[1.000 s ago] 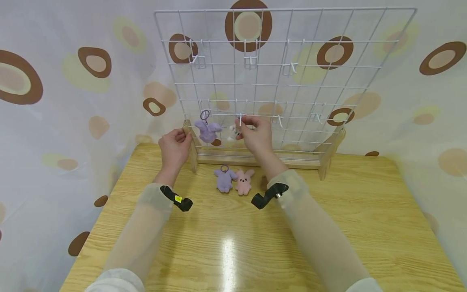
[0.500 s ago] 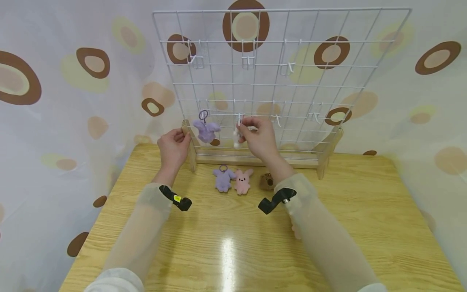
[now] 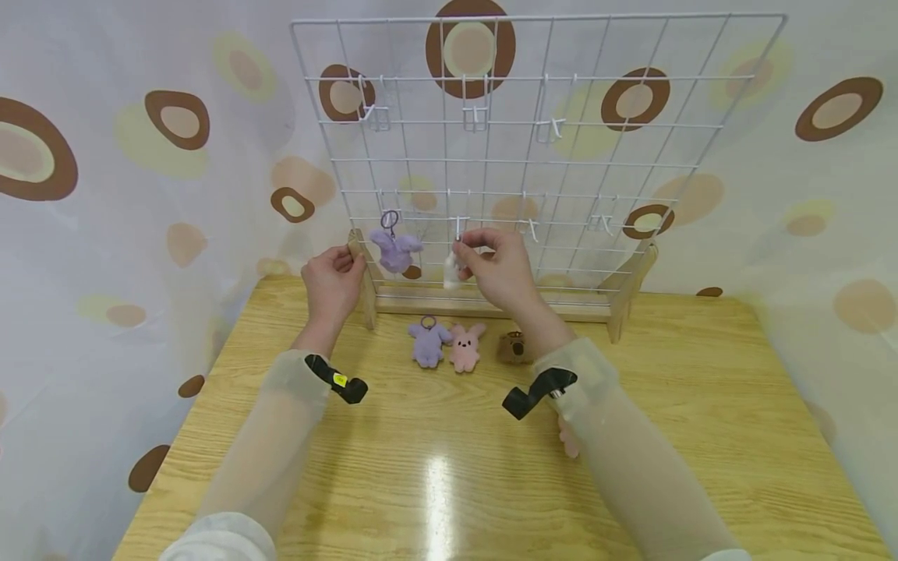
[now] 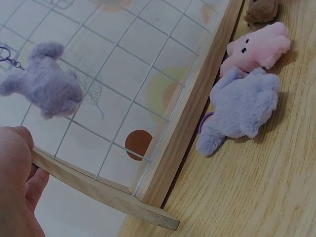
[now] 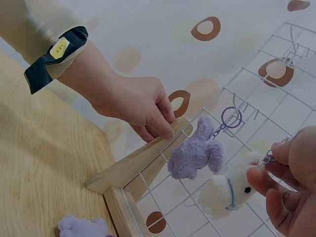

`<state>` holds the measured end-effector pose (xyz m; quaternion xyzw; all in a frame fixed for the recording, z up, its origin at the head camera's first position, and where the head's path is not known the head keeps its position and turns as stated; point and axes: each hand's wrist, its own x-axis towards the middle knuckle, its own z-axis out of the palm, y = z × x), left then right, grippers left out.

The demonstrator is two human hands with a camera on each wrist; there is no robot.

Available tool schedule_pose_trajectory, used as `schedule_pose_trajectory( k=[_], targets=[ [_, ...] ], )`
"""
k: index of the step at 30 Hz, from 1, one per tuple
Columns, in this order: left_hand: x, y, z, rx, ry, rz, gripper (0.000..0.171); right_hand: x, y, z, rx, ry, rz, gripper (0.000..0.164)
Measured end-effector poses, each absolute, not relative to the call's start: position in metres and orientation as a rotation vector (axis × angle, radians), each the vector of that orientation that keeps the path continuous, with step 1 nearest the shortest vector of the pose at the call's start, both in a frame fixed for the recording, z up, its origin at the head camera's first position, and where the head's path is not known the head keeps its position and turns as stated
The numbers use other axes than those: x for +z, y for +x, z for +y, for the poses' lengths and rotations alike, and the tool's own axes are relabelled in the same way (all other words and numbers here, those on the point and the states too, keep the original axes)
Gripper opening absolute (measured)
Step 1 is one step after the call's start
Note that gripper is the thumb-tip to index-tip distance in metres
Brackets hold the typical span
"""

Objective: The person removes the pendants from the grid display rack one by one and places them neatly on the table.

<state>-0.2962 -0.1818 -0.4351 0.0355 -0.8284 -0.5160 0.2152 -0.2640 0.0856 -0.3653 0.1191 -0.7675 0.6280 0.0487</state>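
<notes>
My right hand (image 3: 503, 269) pinches the blue ring and chain (image 5: 268, 157) of a white plush keychain (image 5: 222, 193). The plush dangles below the fingers, close in front of the white wire grid (image 3: 561, 163), right under a hook (image 3: 458, 224). At the grid's left end, my left hand (image 3: 333, 287) grips the upper part of the wooden stand leg (image 5: 136, 159) between thumb and fingers. Between the two hands, a purple plush keychain (image 3: 396, 252) hangs by its ring from a lower hook.
On the wooden table (image 3: 379, 452) below the grid lie a second purple plush (image 3: 427, 347), a pink bunny plush (image 3: 465, 349) and a brown plush (image 3: 514, 348). Another pink plush (image 3: 568, 440) is partly hidden by the right forearm. Several other hooks (image 3: 475, 118) sit on the grid.
My right hand has shifted slightly right and down, and the white plush now hangs lower, below the fingers. The brown plush and second pink one have come into sight. My left hand keeps its grip.
</notes>
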Motion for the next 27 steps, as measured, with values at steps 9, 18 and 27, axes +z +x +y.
schedule_pose_trajectory(
  k=[9,18,27],
  targets=[
    [-0.437,-0.298,-0.182,-1.45,0.097,-2.298,0.025,-0.364,-0.257,0.089,1.91,0.398,-2.351,0.018],
    [-0.437,-0.299,-0.182,-1.465,0.107,-2.289,0.024,-0.36,-0.251,0.09,1.916,0.405,-2.364,0.019],
    [-0.437,-0.298,-0.182,-1.479,0.098,-2.276,0.024,-0.35,-0.238,0.093,1.876,0.487,-2.37,0.015]
  ],
)
